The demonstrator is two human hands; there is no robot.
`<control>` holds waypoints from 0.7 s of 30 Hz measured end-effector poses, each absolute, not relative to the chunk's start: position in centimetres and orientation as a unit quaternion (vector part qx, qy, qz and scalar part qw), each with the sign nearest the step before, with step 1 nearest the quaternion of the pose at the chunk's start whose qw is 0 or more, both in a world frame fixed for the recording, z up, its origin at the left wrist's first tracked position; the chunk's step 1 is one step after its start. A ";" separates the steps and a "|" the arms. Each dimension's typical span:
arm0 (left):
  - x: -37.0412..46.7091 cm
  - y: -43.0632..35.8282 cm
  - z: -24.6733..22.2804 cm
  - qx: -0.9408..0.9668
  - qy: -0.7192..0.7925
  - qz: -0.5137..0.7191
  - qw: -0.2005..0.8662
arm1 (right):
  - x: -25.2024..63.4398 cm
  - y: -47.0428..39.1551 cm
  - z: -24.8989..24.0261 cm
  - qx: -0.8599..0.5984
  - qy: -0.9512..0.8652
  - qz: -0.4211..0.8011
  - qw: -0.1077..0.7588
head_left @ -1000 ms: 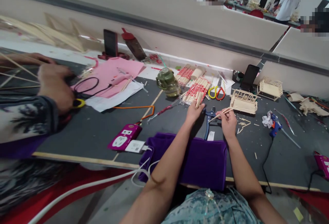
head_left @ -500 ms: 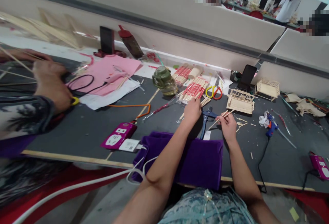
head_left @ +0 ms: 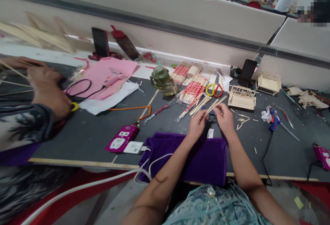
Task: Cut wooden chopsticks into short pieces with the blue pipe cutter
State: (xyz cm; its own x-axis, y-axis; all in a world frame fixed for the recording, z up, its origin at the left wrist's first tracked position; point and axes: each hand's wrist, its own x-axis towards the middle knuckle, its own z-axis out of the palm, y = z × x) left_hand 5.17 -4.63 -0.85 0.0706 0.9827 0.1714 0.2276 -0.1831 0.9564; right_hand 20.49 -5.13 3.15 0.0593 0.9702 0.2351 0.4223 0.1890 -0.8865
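Note:
My left hand [head_left: 198, 126] is closed on the lower end of a few thin wooden sticks [head_left: 216, 104]. Fingers of my right hand [head_left: 224, 117] pinch the same sticks near their middle, so both hands meet over the dark table. Behind them, blue pliers [head_left: 211, 113] lie mostly hidden. Loose wooden sticks [head_left: 200, 106] rest just beyond my left hand, next to red-and-white wrapped packs of sticks [head_left: 194, 90]. To the right of my hands are short cut pieces [head_left: 242, 118] and a small stick-built model [head_left: 241, 100].
Yellow and red scissors [head_left: 214, 89], a green jug [head_left: 163, 80] and a phone [head_left: 247, 73] stand or lie behind. A blue glue gun [head_left: 274, 123] is at right. A purple cloth [head_left: 206, 156] covers the front edge. A co-worker's hand [head_left: 48, 87] works at left.
My left hand has drawn back from the packs toward my right hand and now grips the sticks. My right hand has risen slightly, and the sticks cover part of the pliers.

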 end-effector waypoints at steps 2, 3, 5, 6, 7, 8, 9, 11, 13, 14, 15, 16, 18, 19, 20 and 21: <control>4.0 -4.4 -1.1 0.585 0.554 0.471 0.360 | 21.2 -5.2 2.3 -0.608 -0.658 0.230 0.380; 3.5 -4.4 -1.2 0.579 0.574 0.459 0.352 | 21.5 -5.3 1.7 -0.633 -0.678 0.196 0.319; 2.6 -4.7 -1.5 0.600 0.606 0.399 0.337 | 21.9 -5.6 0.5 -0.662 -0.708 0.148 0.196; 2.4 -5.0 -1.6 0.624 0.613 0.351 0.334 | 22.0 -5.8 0.0 -0.667 -0.716 0.136 0.154; 2.3 -5.4 -1.8 0.643 0.621 0.307 0.327 | 22.0 -5.9 -0.4 -0.670 -0.720 0.131 0.128; 2.2 -5.8 -1.9 0.654 0.629 0.273 0.320 | 22.0 -6.0 -0.7 -0.673 -0.719 0.129 0.116; 2.3 -6.1 -2.0 0.659 0.634 0.250 0.319 | 22.0 -6.0 -1.0 -0.677 -0.716 0.129 0.113; 2.5 -6.5 -2.2 0.646 0.633 0.247 0.348 | 22.1 -6.0 -1.1 -0.686 -0.706 0.132 0.117; 2.7 -6.4 -2.3 0.609 0.612 0.286 0.414 | 22.6 -6.0 -1.1 -0.695 -0.696 0.133 0.122; 2.9 -6.2 -2.3 0.587 0.594 0.315 0.451 | 22.9 -6.1 -1.0 -0.700 -0.689 0.136 0.133; 3.1 -5.9 -2.2 0.563 0.573 0.345 0.485 | 23.4 -6.1 -0.9 -0.704 -0.679 0.141 0.154; 3.5 -5.6 -2.1 0.539 0.552 0.377 0.513 | 23.8 -6.0 -0.9 -0.706 -0.667 0.149 0.186; 4.4 -4.9 -1.6 0.495 0.510 0.433 0.555 | 24.5 -5.9 -1.0 -0.696 -0.638 0.176 0.279; 5.0 -4.7 -1.4 0.474 0.496 0.457 0.566 | 24.8 -5.7 -1.1 -0.683 -0.620 0.194 0.333; 5.7 -4.4 -1.0 0.463 0.483 0.476 0.571 | 24.9 -5.5 -1.2 -0.668 -0.600 0.215 0.383; 6.4 -4.3 -0.7 0.455 0.474 0.491 0.572 | 24.9 -5.3 -1.4 -0.653 -0.580 0.237 0.427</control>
State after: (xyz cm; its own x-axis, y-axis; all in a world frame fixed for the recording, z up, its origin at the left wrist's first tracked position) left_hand 6.45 -4.29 -0.72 0.0680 0.9930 -0.0961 -0.1301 0.1043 0.9860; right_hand 24.86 -5.29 -1.41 0.2159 0.9585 0.1859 0.5550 0.0362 -0.8311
